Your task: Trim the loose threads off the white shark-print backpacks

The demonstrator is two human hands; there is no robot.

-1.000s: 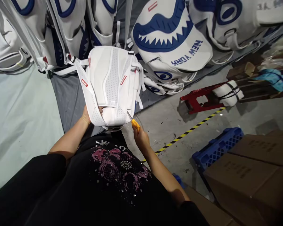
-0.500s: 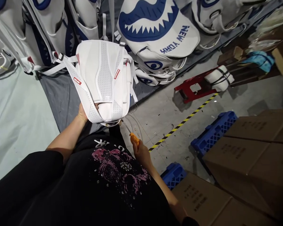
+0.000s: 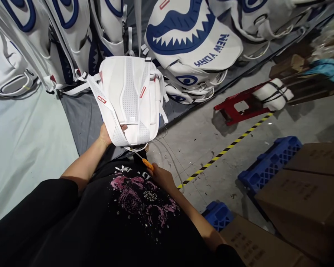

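Your left hand (image 3: 106, 135) grips the lower left of the white backpack (image 3: 129, 100), fingers tucked behind its shoulder strap. Your right hand (image 3: 163, 178) is closed around the orange handle of a thin-shafted tool (image 3: 148, 164), its shaft reaching the backpack's bottom edge. The backpack is just in front of your black shirt (image 3: 122, 215), near the larger shark-mouth bag (image 3: 183, 33) lettered NEW YORK.

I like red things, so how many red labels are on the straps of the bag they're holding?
2. One label is on the left strap, and the other label is on the right strap. More may be hidden underneath.
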